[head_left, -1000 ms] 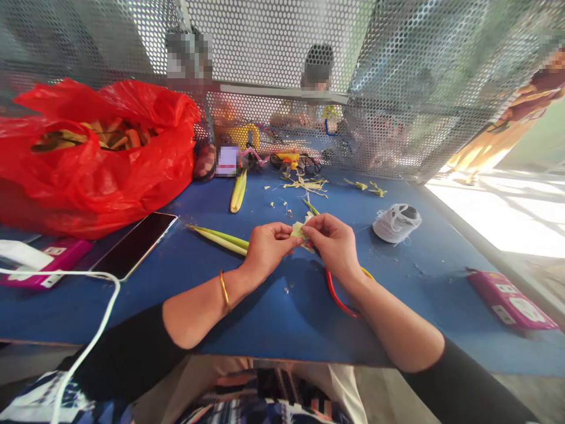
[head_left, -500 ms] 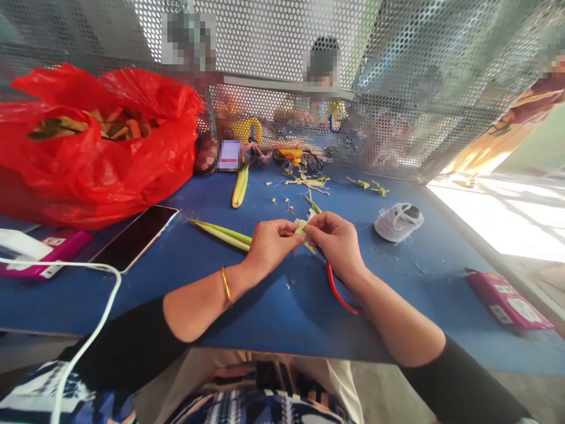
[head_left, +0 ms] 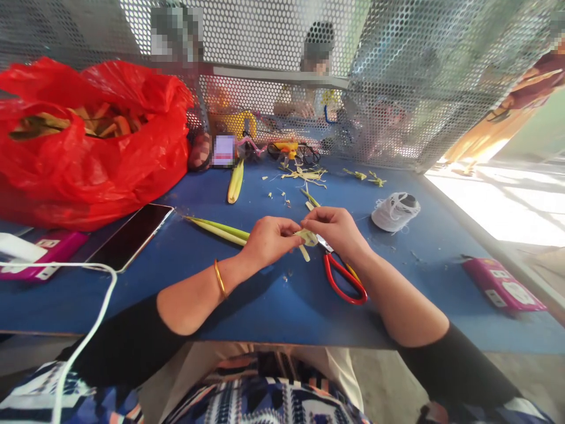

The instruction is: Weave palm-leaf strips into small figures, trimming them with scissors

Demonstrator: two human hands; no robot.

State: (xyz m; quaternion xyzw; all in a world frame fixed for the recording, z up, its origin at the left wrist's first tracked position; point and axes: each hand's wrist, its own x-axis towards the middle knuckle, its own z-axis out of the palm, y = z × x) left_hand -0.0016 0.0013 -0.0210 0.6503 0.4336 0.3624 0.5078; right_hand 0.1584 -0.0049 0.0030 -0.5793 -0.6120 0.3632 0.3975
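Observation:
My left hand (head_left: 271, 240) pinches a pale green leaf strip (head_left: 309, 238), which is folded and has a narrow tail hanging down. The fingers of my right hand (head_left: 339, 231) are pinched together at the strip's upper edge, and the two hands nearly meet. Under my right hand lies a pair of scissors (head_left: 346, 290) with red handles, its blades partly covered. Long green-and-pale leaf spears (head_left: 220, 230) rest beside my left hand, their ends hidden by it. To the right stands a spool of white thread (head_left: 395, 212).
A large red plastic bag (head_left: 110, 176) holding dry strips fills the left, with a phone (head_left: 135, 235) before it. Magenta boxes (head_left: 505, 284) lie at both sides. Behind the blue table (head_left: 273, 312) rises a perforated metal screen (head_left: 265, 35), with people beyond. Leaf scraps (head_left: 304, 175) lie at the back.
My right hand has shifted slightly up and off the lower part of the leaf strip, so more of the strip and its tail shows. More of the scissors is visible. The view has tilted slightly.

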